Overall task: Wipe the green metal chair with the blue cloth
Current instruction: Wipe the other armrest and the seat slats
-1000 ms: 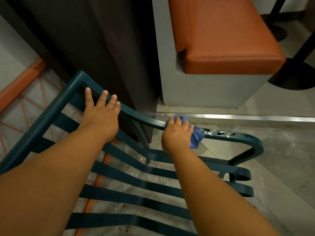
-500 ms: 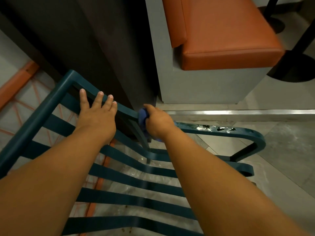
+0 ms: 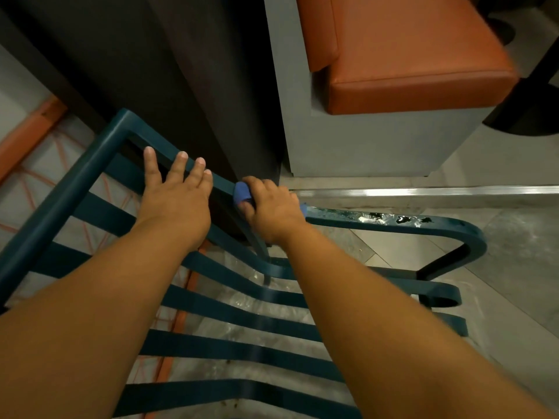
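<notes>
Chair (image 3: 230, 306) | right hand (image 3: 273, 211) grip closed: cloth (image 3: 242, 193) | left hand (image 3: 175, 198) flat

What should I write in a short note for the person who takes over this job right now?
Left hand: open, flat on the top rail of the green chair, steadying it.
Right hand: closed on the blue cloth, pressing it on the same rail, near where the armrest begins.
Done: cannot say which parts are clean.
Left: the armrest shows white smears and dark spots; the slats appear untouched. Wipe these next.
</notes>
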{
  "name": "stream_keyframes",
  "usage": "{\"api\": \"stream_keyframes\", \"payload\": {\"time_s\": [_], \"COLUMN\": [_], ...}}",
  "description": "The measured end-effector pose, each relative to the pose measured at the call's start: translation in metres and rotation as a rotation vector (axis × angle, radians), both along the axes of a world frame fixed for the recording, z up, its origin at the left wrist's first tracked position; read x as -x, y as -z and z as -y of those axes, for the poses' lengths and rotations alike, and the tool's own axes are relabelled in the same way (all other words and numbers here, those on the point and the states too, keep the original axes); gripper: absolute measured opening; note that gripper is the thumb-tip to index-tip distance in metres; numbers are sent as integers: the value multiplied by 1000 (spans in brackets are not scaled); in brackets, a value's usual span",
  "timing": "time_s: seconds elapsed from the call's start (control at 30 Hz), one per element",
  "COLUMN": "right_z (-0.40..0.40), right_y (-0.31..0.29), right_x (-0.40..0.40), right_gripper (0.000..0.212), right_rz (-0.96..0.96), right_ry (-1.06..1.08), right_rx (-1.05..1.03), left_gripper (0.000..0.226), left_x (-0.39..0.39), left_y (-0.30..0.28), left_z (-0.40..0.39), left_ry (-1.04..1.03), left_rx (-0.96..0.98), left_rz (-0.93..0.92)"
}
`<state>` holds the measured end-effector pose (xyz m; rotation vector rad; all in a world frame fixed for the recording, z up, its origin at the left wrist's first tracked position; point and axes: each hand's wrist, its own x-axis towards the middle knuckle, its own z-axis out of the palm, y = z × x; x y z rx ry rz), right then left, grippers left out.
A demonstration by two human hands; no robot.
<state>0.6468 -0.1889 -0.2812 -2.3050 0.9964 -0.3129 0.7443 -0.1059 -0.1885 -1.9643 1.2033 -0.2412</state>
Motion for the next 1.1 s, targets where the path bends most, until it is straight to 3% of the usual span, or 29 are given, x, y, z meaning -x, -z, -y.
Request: {"api": "stream_keyframes", "payload": {"time_s": [0.17,0.4,0.57,0.67,0.8,0.87,0.97,1.1], "right_z": [-12,5,-12,-6,3,5,3,-3], "right_y": [32,10,34,38,13,6,17,33], "right_x": [49,40,90,111,111,107,101,114], "right_gripper": [77,68,86,84,58,56,65,66], "right_rz": [-139,-296,-208,-194,195,88,-243,-252], "right_ry": [69,168,-8,-67,162,231,188,112], "right_rx": [321,106,326,296,163,282,206,225], "left_gripper": [76,75,75,81,91,87,83,87], "left_x": [-2,3,4,8,27,46,76,100], "left_y": [0,2,2,5,19,28,42,58], "left_z": [0,2,2,1,3,7,17,31], "left_ry": [-3,-11,-52,-92,-69,8,69,24], "left_rx": [9,-2,9,9,58,75,64,9], "left_rz": [-2,9,7,1,-164,-307,-477,-571]}}
